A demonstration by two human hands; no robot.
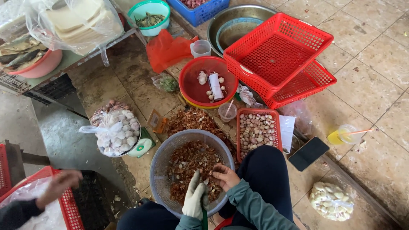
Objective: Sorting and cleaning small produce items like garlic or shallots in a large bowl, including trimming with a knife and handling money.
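Observation:
My left hand (194,196) wears a white glove and is shut on a green-handled tool (204,216) over a grey colander (158,164) full of brown papery peels. Touching it from the right, my bare right hand (225,176) has its fingers curled on a small clove that is mostly hidden. The colander rests between my knees. Just beyond it, a small red basket (257,130) holds several peeled cloves.
A red bowl (208,81) with garlic and stacked red baskets (277,51) stand further off. A bag of garlic (115,132) sits on a scale at left. A phone (308,153), a yellow drink (341,135) and a bag of peeled cloves (332,201) lie right. Another person's hand (57,185) hovers over a red crate.

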